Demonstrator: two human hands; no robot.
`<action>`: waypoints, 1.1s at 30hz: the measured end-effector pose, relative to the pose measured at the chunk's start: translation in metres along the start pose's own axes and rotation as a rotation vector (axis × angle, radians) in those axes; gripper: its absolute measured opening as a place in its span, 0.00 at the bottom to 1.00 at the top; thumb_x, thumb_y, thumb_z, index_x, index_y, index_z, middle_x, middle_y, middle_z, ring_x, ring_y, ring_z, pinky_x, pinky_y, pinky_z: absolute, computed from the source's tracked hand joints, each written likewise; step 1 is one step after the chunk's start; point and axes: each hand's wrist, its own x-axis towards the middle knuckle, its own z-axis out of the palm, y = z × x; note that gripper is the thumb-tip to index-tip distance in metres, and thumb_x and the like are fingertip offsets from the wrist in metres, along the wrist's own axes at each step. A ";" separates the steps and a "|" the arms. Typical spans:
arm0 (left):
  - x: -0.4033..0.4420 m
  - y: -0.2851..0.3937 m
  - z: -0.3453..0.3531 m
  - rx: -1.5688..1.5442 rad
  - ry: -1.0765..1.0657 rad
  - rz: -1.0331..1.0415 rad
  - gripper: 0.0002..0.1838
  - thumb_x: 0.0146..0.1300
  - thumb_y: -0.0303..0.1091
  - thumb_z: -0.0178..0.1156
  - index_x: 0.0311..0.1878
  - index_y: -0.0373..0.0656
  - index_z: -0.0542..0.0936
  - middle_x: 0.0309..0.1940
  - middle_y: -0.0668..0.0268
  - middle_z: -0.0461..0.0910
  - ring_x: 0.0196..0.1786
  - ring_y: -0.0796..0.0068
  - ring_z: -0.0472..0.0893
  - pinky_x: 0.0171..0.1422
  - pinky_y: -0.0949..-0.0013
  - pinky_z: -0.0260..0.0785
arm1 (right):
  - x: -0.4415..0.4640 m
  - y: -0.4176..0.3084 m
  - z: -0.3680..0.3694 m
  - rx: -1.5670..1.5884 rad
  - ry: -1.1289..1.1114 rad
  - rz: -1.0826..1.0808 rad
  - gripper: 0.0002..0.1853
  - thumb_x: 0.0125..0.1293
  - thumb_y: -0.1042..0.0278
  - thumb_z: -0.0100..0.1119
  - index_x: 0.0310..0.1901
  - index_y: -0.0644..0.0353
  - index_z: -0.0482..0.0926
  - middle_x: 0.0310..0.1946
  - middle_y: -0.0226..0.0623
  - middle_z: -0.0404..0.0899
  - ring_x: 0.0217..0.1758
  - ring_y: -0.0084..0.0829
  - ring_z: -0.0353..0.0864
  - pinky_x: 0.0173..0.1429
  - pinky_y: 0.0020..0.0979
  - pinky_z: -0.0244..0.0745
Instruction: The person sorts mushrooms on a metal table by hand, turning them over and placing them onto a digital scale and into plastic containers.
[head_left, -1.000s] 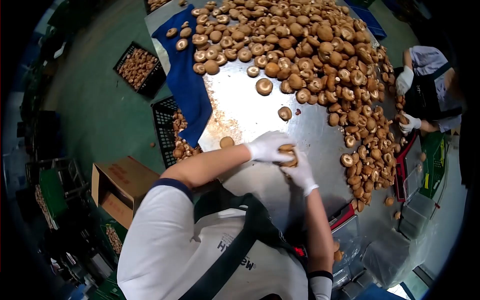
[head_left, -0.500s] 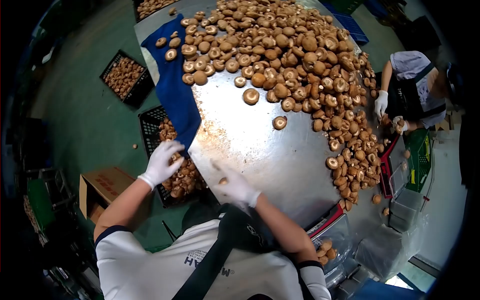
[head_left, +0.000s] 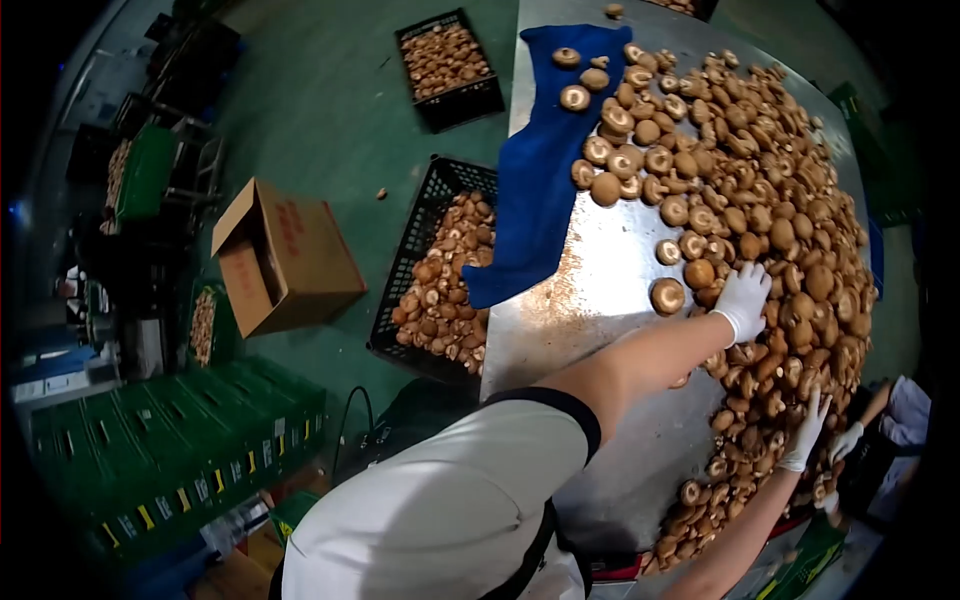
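Observation:
A large heap of brown mushrooms (head_left: 790,230) covers the far and right part of the metal table (head_left: 620,470). My left hand (head_left: 743,302), in a white glove, lies palm down on the heap with its fingers spread. Lower right, my gloved right hand (head_left: 806,432) reaches over the same heap, fingers stretched out and apart. I see no mushroom gripped in either hand. A single mushroom (head_left: 667,296) rests on the bare metal left of my left hand.
A blue cloth (head_left: 535,210) drapes over the table's left edge. Below it stands a black crate (head_left: 405,260) of mushrooms, with another black crate (head_left: 455,103) beyond. A cardboard box (head_left: 310,265) and green crates (head_left: 180,440) are farther left. A co-worker's gloved hand (head_left: 847,441) is at right.
My left hand has moved from the black crate to the mushroom heap. My right hand has moved across the table onto the heap. The view has swung left.

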 end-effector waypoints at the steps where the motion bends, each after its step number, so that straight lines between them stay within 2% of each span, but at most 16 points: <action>1: 0.000 -0.005 0.002 -0.038 -0.004 0.009 0.32 0.54 0.47 0.65 0.58 0.36 0.73 0.60 0.53 0.67 0.63 0.53 0.66 0.64 0.54 0.63 | 0.013 0.004 0.003 0.071 -0.073 0.040 0.44 0.71 0.44 0.57 0.80 0.53 0.48 0.80 0.42 0.45 0.78 0.42 0.56 0.73 0.42 0.63; 4: -0.006 -0.008 -0.002 -0.037 0.005 0.060 0.23 0.53 0.45 0.64 0.48 0.40 0.79 0.52 0.50 0.74 0.54 0.51 0.76 0.59 0.51 0.69 | 0.043 0.032 0.003 -0.205 -0.132 -0.042 0.45 0.70 0.40 0.56 0.79 0.54 0.50 0.77 0.44 0.55 0.77 0.43 0.59 0.75 0.41 0.60; 6: -0.013 -0.008 -0.017 -0.100 -0.063 0.094 0.19 0.53 0.44 0.64 0.44 0.43 0.82 0.44 0.50 0.79 0.49 0.49 0.79 0.54 0.49 0.72 | 0.002 0.019 0.019 -0.353 -0.261 -0.102 0.28 0.73 0.52 0.57 0.65 0.67 0.74 0.60 0.43 0.78 0.61 0.35 0.75 0.66 0.35 0.67; 7: -0.021 -0.007 -0.013 -0.110 0.034 0.176 0.19 0.51 0.45 0.63 0.42 0.43 0.83 0.39 0.51 0.80 0.46 0.48 0.79 0.52 0.49 0.73 | 0.009 0.053 0.013 -0.301 -0.328 -0.048 0.26 0.74 0.55 0.56 0.64 0.66 0.74 0.61 0.41 0.78 0.62 0.34 0.74 0.67 0.34 0.67; 8: -0.027 -0.007 -0.014 -0.014 -0.097 0.238 0.19 0.50 0.42 0.64 0.45 0.44 0.82 0.44 0.55 0.80 0.50 0.50 0.77 0.56 0.50 0.71 | -0.007 0.064 0.017 -0.242 -0.349 -0.070 0.25 0.72 0.57 0.58 0.64 0.65 0.74 0.59 0.39 0.78 0.62 0.32 0.74 0.68 0.33 0.67; 10: -0.049 -0.012 -0.010 -0.003 -0.003 0.404 0.20 0.50 0.40 0.66 0.48 0.46 0.81 0.48 0.58 0.78 0.54 0.52 0.74 0.61 0.52 0.67 | -0.047 0.079 0.049 -0.305 -0.352 -0.110 0.28 0.68 0.59 0.62 0.65 0.64 0.72 0.59 0.38 0.78 0.62 0.31 0.75 0.68 0.32 0.67; 12: -0.080 -0.013 0.002 -0.108 -0.025 0.485 0.21 0.52 0.40 0.67 0.50 0.47 0.78 0.51 0.60 0.76 0.58 0.54 0.71 0.65 0.53 0.63 | -0.095 0.033 0.064 -0.157 -0.367 0.026 0.33 0.66 0.58 0.66 0.67 0.67 0.69 0.61 0.42 0.77 0.63 0.32 0.74 0.68 0.32 0.67; 14: -0.121 -0.020 0.011 -0.281 0.020 0.472 0.22 0.56 0.40 0.65 0.53 0.45 0.76 0.52 0.58 0.75 0.61 0.53 0.71 0.66 0.53 0.63 | -0.094 0.080 0.070 -0.253 -0.253 0.104 0.38 0.63 0.56 0.69 0.68 0.70 0.67 0.61 0.45 0.77 0.63 0.32 0.75 0.67 0.30 0.67; 16: -0.141 -0.013 0.000 -0.087 0.007 0.460 0.22 0.56 0.37 0.66 0.54 0.45 0.76 0.53 0.58 0.76 0.60 0.52 0.71 0.65 0.54 0.64 | -0.145 0.037 0.073 -0.126 -0.256 0.100 0.41 0.60 0.55 0.72 0.69 0.71 0.66 0.62 0.47 0.76 0.62 0.33 0.76 0.66 0.28 0.68; 19: -0.176 -0.024 -0.015 -0.188 -0.043 0.466 0.23 0.57 0.34 0.66 0.56 0.45 0.76 0.53 0.58 0.76 0.58 0.53 0.72 0.65 0.54 0.65 | -0.186 0.055 0.077 0.038 -0.215 0.023 0.40 0.61 0.57 0.72 0.69 0.68 0.66 0.60 0.44 0.78 0.60 0.31 0.76 0.66 0.31 0.70; 22: -0.210 -0.044 -0.030 -0.305 -0.274 0.515 0.26 0.57 0.32 0.66 0.60 0.43 0.75 0.54 0.56 0.75 0.58 0.51 0.73 0.66 0.55 0.65 | -0.242 0.120 0.073 0.015 -0.055 -0.072 0.50 0.57 0.58 0.75 0.76 0.63 0.55 0.68 0.49 0.70 0.69 0.37 0.71 0.70 0.32 0.66; 24: -0.213 -0.058 -0.033 -0.389 -0.350 0.491 0.30 0.58 0.29 0.65 0.66 0.41 0.70 0.56 0.52 0.74 0.60 0.51 0.73 0.66 0.59 0.66 | -0.287 0.106 0.064 0.017 -0.036 0.014 0.57 0.53 0.60 0.77 0.77 0.66 0.47 0.74 0.52 0.61 0.75 0.40 0.63 0.75 0.33 0.59; 26: -0.210 -0.053 -0.050 -0.432 -0.629 0.277 0.31 0.61 0.30 0.64 0.68 0.41 0.68 0.58 0.54 0.73 0.63 0.57 0.73 0.68 0.63 0.65 | -0.325 0.112 0.061 -0.046 0.142 -0.074 0.57 0.53 0.61 0.77 0.77 0.67 0.47 0.76 0.53 0.56 0.77 0.40 0.59 0.77 0.33 0.56; 27: -0.210 -0.068 -0.035 -0.560 -0.645 0.246 0.31 0.64 0.32 0.64 0.69 0.42 0.67 0.58 0.57 0.75 0.63 0.63 0.74 0.67 0.65 0.66 | -0.345 0.111 0.058 0.002 0.193 0.015 0.57 0.53 0.64 0.76 0.77 0.67 0.47 0.77 0.53 0.54 0.79 0.42 0.56 0.78 0.34 0.54; 30: -0.198 -0.042 -0.073 -0.532 -0.805 -0.057 0.29 0.68 0.42 0.63 0.69 0.45 0.68 0.59 0.56 0.78 0.61 0.63 0.77 0.67 0.66 0.67 | -0.408 0.101 0.053 -0.010 0.263 0.097 0.48 0.58 0.75 0.69 0.77 0.66 0.50 0.73 0.52 0.60 0.74 0.41 0.64 0.73 0.33 0.62; 33: -0.191 -0.035 -0.099 -0.236 -0.769 0.166 0.29 0.69 0.42 0.61 0.70 0.43 0.69 0.60 0.55 0.79 0.61 0.62 0.79 0.68 0.65 0.68 | -0.475 0.106 0.048 -0.133 0.106 0.047 0.39 0.60 0.73 0.68 0.72 0.63 0.62 0.67 0.46 0.68 0.65 0.37 0.73 0.68 0.30 0.68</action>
